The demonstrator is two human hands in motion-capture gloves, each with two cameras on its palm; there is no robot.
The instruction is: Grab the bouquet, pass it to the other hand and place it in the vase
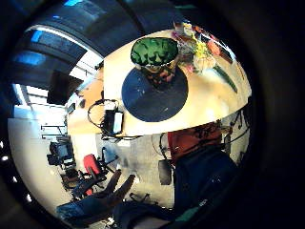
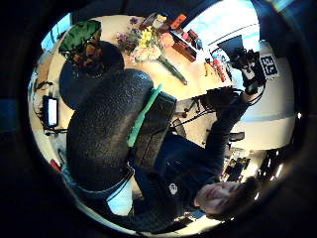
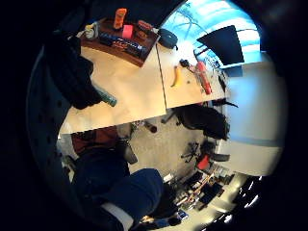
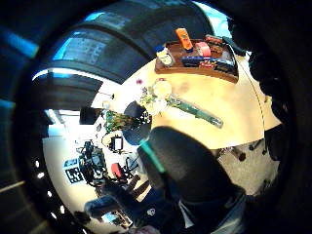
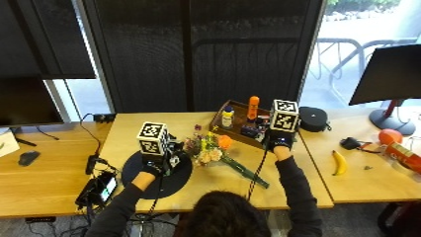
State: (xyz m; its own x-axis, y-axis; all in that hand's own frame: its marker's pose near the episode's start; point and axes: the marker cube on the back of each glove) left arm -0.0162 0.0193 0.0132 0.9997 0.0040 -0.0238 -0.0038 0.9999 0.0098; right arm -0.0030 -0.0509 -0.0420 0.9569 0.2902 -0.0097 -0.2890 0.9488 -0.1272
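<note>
The bouquet [image 5: 210, 148] of pink, yellow and orange flowers lies on the table, its green wrapped stems [image 5: 248, 174] pointing toward the front edge. A green vase [image 1: 155, 52] stands on a dark round mat [image 5: 164, 181] just left of the flowers; in the outside view my left hand mostly hides it. My left hand [image 5: 152, 168] hovers over the mat with relaxed fingers and holds nothing. My right hand [image 5: 279, 141] hangs above the table right of the bouquet, near the wooden tray, also empty. Its palm views show the bouquet [image 4: 161, 100] lying apart from it.
A wooden tray [image 5: 231, 132] with an orange bottle [image 5: 253, 106] and other small items stands behind the bouquet. A black case [image 5: 313, 118], a banana [image 5: 339, 162] and a monitor [image 5: 391, 74] are at the right. A device with cables [image 5: 99, 187] sits at the left front edge.
</note>
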